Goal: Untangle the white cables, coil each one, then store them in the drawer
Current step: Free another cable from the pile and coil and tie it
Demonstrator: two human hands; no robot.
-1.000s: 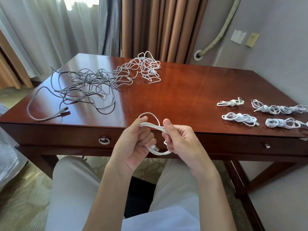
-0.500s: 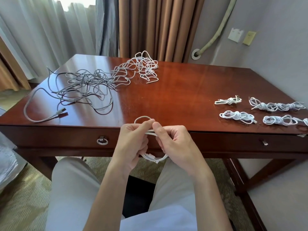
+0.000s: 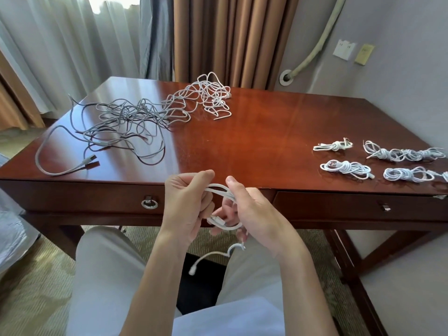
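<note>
A small white cable coil [image 3: 219, 190] is held in front of the desk's front edge. My left hand [image 3: 186, 202] grips its left side and my right hand [image 3: 252, 209] pinches its right side. A loose end with a plug [image 3: 194, 271] hangs below my hands. A tangle of white cables [image 3: 206, 98] lies at the back of the desk top. Several coiled white cables [image 3: 346, 167] lie at the right. Both drawers are closed: the left one with a ring pull [image 3: 149, 203] and the right one with a small pull [image 3: 385, 206].
A tangle of grey cables [image 3: 121, 122] spreads over the left of the wooden desk [image 3: 266, 132]. Curtains hang behind it and a wall stands at the right. My legs are under the desk's front edge.
My hands have moved slightly apart and the coil is now stretched between them. A loose cable end with its plug has dropped into view below my hands.
</note>
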